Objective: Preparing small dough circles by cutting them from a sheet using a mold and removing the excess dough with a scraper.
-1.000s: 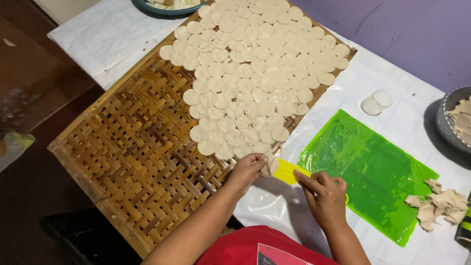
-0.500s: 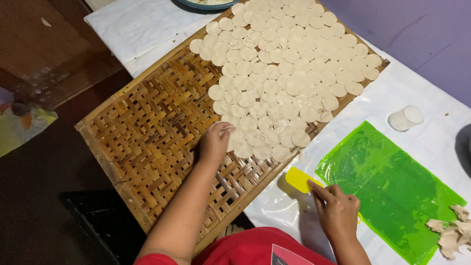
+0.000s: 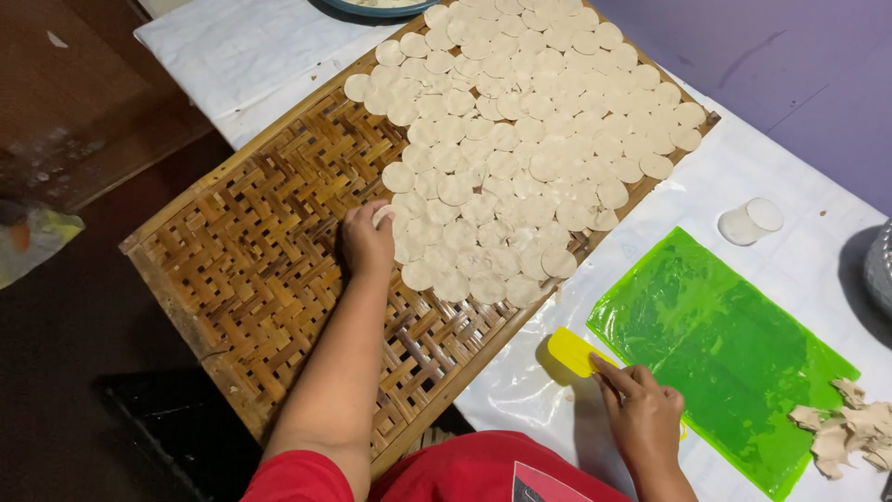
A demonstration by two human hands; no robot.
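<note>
at the top edge of the view a dark bowl [image 3: 372, 7] is cut off, so its contents can barely be made out, and a grey vessel [image 3: 881, 270] is clipped by the right edge. one woven bamboo tray [image 3: 242, 279] is laid across the white-covered tabletop [image 3: 242, 56]; its far half is covered with pale dough discs [image 3: 530, 139], overlapping and far too many to be counted. the left hand [image 3: 369, 244] is rested on the tray at the near left edge of the discs, fingers curled around one dough disc [image 3: 383, 216], most of which is hidden by the fingers. the right hand [image 3: 641, 418] is pressed down on one yellow scraper [image 3: 574, 353] at the near corner of one green plastic sheet [image 3: 725, 353]; the scraper's handle end is hidden beneath the hand. two separate discs [image 3: 751, 221] are seen lying just beyond the green sheet. a heap of dough scraps [image 3: 850, 432] is found at the sheet's right end, partly cut off. both hands are kept well apart.
</note>
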